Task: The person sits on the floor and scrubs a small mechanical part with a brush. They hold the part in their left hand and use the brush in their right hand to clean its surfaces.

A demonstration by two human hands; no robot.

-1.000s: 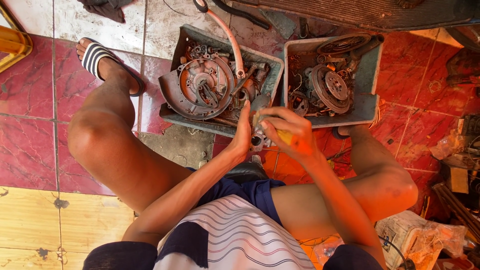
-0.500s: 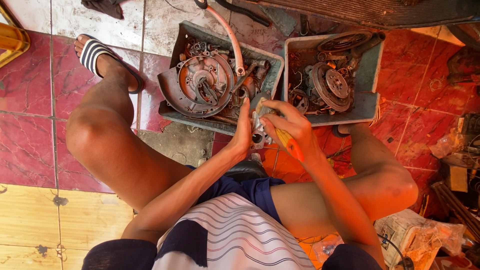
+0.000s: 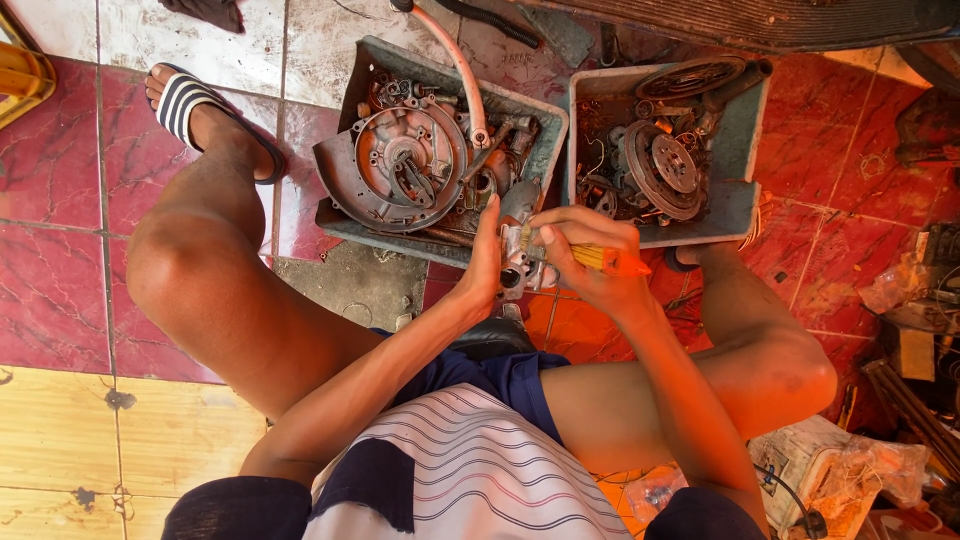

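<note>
I sit on the floor with both hands raised in front of me. My left hand (image 3: 483, 268) holds a small grey metal engine part (image 3: 515, 262) from its left side. My right hand (image 3: 585, 258) grips a screwdriver with a yellow and orange handle (image 3: 610, 262); its tip points left into the metal part. The handle sticks out to the right of my fist. The shaft is mostly hidden by my fingers.
Two grey trays of greasy engine parts stand on the red tiles just beyond my hands: the left tray (image 3: 352, 222) holds a round cover, the right tray (image 3: 737, 205) holds discs. A pink hose (image 3: 459, 70) lies over the left tray. Clutter sits at the right edge (image 3: 920, 340).
The screwdriver handle has swung from pointing down-right to nearly level, pointing right. My hands have stayed at the same spot with the metal part between them.
</note>
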